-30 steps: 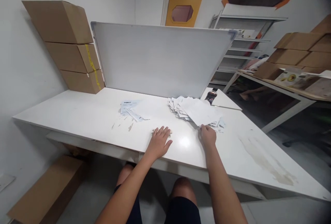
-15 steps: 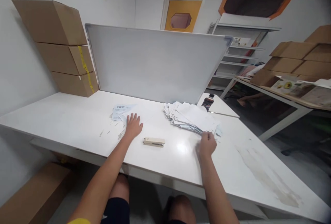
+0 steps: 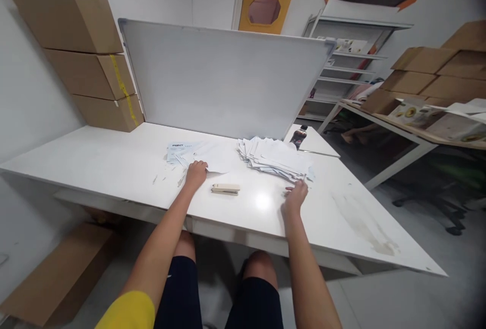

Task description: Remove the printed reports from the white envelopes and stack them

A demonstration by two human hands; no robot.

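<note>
Centre of the frame, the white sheet (image 3: 220, 160), and the left hand (image 3: 196, 173) has its lower edge pinched between thumb and fingers! Just to the lower right, the stapler (image 3: 225, 189) lies on the table (image 3: 114, 159). Right of centre, a ragged pile of papers (image 3: 271, 154); the right hand (image 3: 296, 196) is at its lower right corner, fingers curled, though whether they grip anything I can't quite tell. Beyond, the whiteboard (image 3: 224, 81); upper left, stacked boxes (image 3: 102, 78).

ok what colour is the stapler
The stapler is beige, seen best in the head view.
</note>
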